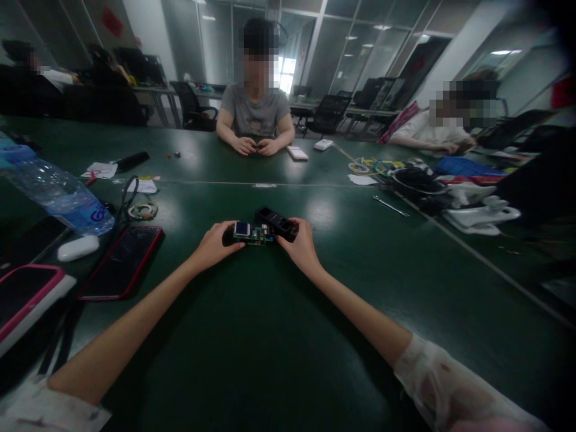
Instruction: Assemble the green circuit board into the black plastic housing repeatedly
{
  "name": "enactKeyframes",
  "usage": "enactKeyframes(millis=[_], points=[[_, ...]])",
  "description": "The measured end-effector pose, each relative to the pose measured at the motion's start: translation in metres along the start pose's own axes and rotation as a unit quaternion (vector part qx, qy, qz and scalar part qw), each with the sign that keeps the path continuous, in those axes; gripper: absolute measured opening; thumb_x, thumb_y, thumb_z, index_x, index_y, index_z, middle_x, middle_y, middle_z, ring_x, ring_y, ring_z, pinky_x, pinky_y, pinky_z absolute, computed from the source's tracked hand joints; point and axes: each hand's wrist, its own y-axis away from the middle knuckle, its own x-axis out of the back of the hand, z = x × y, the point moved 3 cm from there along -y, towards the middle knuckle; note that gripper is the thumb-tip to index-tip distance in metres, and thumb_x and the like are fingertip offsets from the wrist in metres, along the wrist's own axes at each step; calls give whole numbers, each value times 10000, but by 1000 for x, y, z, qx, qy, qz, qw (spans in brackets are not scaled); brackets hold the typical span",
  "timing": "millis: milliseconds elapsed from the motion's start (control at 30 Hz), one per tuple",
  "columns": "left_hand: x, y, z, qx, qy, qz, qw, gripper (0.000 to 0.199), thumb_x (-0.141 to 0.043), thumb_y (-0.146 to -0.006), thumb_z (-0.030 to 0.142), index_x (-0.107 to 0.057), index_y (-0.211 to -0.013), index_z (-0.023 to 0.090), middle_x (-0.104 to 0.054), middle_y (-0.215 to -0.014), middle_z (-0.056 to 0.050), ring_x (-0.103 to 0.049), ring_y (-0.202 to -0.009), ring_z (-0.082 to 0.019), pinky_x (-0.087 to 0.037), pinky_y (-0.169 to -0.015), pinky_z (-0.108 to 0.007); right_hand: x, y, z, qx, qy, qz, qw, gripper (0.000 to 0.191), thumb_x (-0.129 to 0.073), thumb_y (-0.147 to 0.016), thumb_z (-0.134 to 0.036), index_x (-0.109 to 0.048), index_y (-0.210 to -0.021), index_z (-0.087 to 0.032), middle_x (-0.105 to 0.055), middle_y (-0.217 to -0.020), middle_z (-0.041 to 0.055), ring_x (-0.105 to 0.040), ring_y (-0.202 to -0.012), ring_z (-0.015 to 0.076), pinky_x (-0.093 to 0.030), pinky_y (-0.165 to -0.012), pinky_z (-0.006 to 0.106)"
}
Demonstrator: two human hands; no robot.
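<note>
The green table [270, 336] extends beneath the left hand [216, 243] and right hand [305, 245]. Between them, the right hand grips a black housing [278, 219]; the left hand grips a circuit board [258, 234], its small screen [242, 229] beside the left fingers [224, 227].

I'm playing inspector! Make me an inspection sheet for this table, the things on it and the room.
Surface: dark green table, shiny, with a pale seam running across.
Job's things: a small circuit board with a little screen, and a black case just behind it.
Clutter: water bottle, red-edged phone and small white case at left; wrench at right.
Hands: left hand grips the circuit board; right hand holds the black case.
Cables: loops of cables at right.
Surroundings: a person seated across; office chair behind.
</note>
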Motion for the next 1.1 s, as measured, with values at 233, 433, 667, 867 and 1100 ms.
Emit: enactKeyframes(millis=[233,433,667,867,1100], points=[[1,1,2,-1,6,1,1000,620,-678,-813,463,-477,-1349,226,-550,-1323,-118,-523,-1219,-313,-451,-997,-524,-1,0,1,-12,-22,-2,1000,454,-699,-755,-220,-496,-1158,-173,-568,-1133,131,-569,-1058,293,-497,-928,517],[2,2,5,-1,0,-3,1000,604,-670,-823,456,-480,-1346,221,-557,-1319,-114,-510,-1232,-310,-441,-1010,-513,-3,-2,9,-31,-48,27,998,437,-688,-773,-221,-502,-1166,-176,-576,-1131,134,-577,-1083,298,-492,-955,536],[3,2,6,-6,2,0,1000,573,-669,-827,430,-489,-1330,222,-566,-1307,-108,-520,-1219,-307,-451,-997,-511,-1,-1,0,6,-158,40,987,497,-645,-850,-364,-435,-1270,-201,-549,-1228,139,-598,-1098,263,-534,-949,470],[2,1,5,-15,-12,7,1000,568,-666,-828,425,-495,-1321,201,-568,-1318,-115,-517,-1228,-305,-445,-1001,-508,2,6,-20,84,-152,0,985,520,-596,-898,-394,-394,-1354,-247,-490,-1328,129,-528,-1229,271,-498,-1030,473],[-1,-1,-3,-30,-21,24,999,577,-677,-812,455,-518,-1284,164,-598,-1261,-140,-546,-1188,-309,-459,-980,-495,-1,9,-30,139,-117,-76,980,515,-573,-914,-300,-373,-1387,-263,-484,-1313,115,-511,-1239,274,-481,-1056,504]])
